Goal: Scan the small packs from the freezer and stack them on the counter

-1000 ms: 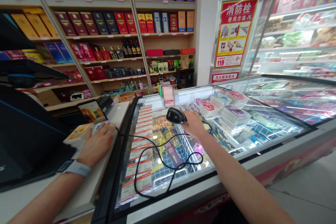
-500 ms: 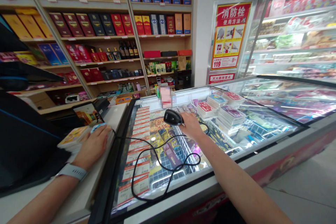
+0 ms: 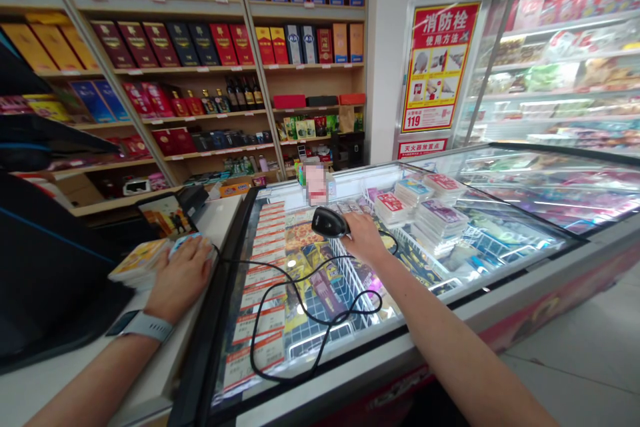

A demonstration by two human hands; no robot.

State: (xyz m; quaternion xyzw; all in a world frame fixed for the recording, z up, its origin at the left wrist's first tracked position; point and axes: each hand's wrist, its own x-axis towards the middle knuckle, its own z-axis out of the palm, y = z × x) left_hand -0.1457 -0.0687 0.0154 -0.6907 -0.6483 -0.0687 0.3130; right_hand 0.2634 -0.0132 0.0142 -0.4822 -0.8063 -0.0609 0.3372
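Note:
Beside the freezer, on the white counter (image 3: pixel 220 213), my left hand (image 3: pixel 183 277) lies over a stack of flat packs, fingers bent over the blue-topped pack (image 3: pixel 186 240). The hand covers most of that pack. Touching it on the left is a stack of yellow-topped packs (image 3: pixel 137 259). My right hand (image 3: pixel 367 239) grips a black barcode scanner (image 3: pixel 327 222) above the freezer's glass top, its head pointing left. The scanner's black cable (image 3: pixel 295 283) loops loosely across the glass. Right of this hand, several stacks of flat packs (image 3: pixel 439 223) with red, blue and purple labels sit on the glass.
The glass-topped chest freezer (image 3: pixel 320 407) shows wire baskets of frozen goods inside. Price tags (image 3: pixel 260 300) line its left side. A dark monitor (image 3: pixel 45 247) stands at left, with a small screen (image 3: pixel 167 217) behind the packs. Shelves of boxes (image 3: pixel 190 47) fill the back.
My left hand has shifted slightly to the right over the packs, and its wrist has turned a little. My right hand and the scanner are almost unmoved.

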